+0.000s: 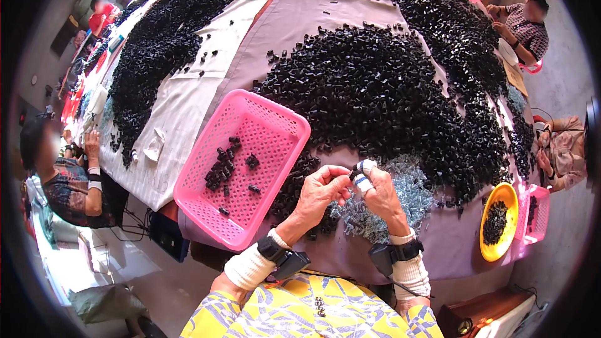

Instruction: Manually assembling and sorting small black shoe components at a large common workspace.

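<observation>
Tabletop [413, 261]: stretching away from the person, wearing mauve and white cloths, and carrying all the heaps and the baskets.
Black heap [375, 87]: spreading across the mauve cloth beyond the hands, made up of many small black parts.
Pink basket [269, 163]: lying to the left of the hands, its perforated floor bearing a few loose clusters of black parts.
Pale heap [416, 193]: sitting just behind and around the right hand, its small pieces looking clear and bluish.
Yellow bowl [512, 216]: resting near the right edge, holding more black pieces.
Left hand [318, 193]: pinching the held part between thumb and fingertips.
Right hand [384, 200]: gripping the same part, while white-and-blue finger sleeves [363, 183] are covering its fingertips.
Held part [352, 174]: showing as a small, dark piece between both hands' fingertips, partly hidden, above the tabletop.
</observation>
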Motion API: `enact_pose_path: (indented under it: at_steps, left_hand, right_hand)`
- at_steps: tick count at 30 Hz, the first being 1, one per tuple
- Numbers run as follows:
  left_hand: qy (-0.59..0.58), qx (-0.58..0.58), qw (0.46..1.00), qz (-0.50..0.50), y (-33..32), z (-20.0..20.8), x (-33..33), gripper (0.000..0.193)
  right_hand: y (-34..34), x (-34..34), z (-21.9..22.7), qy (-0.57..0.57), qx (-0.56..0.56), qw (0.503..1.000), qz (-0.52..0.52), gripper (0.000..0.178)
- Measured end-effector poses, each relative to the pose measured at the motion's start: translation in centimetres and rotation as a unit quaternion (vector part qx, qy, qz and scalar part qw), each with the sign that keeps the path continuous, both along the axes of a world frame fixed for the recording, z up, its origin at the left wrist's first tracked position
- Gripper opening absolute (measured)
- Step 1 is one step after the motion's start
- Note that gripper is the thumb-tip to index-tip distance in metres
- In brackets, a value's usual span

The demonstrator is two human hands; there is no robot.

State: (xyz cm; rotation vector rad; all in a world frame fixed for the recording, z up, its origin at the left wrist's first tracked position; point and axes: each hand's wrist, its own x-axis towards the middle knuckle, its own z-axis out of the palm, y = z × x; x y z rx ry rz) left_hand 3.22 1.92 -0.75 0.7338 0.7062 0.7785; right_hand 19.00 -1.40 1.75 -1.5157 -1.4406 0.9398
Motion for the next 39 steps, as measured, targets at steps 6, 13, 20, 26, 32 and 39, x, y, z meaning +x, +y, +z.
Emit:
enact_pose_path:
  at_steps: [6,13,20,26,32,39]
  left_hand:
    - [0.053,0.021,0.998,0.000,0.2,0.5,0.1,0.015]
    - [0.060,-0.015,0.998,-0.010,0.4,0.1,0.4,0.019]
    - [0.000,-0.097,0.995,-0.026,1.4,-1.5,0.2,0.020]
    - [0.007,-0.029,0.999,-0.023,1.0,-1.0,0.3,0.017]
    - [0.079,0.070,0.994,-0.019,1.1,-0.1,0.5,0.015]
    - [0.139,0.161,0.977,-0.005,0.9,-0.3,0.2,0.013]
  right_hand:
    - [0.0,0.1,-0.3,0.040,-0.033,0.999,-0.004,0.006]
    - [-0.2,0.3,-0.8,0.081,-0.013,0.995,-0.058,0.011]
    - [0.2,0.5,-1.8,-0.011,0.082,0.994,-0.075,0.011]
    - [0.3,0.1,-1.3,0.037,0.010,0.998,-0.052,0.010]
    - [0.2,0.6,-1.4,0.186,-0.060,0.979,-0.063,0.012]
    - [0.4,1.1,-1.2,0.063,-0.079,0.995,0.004,0.015]
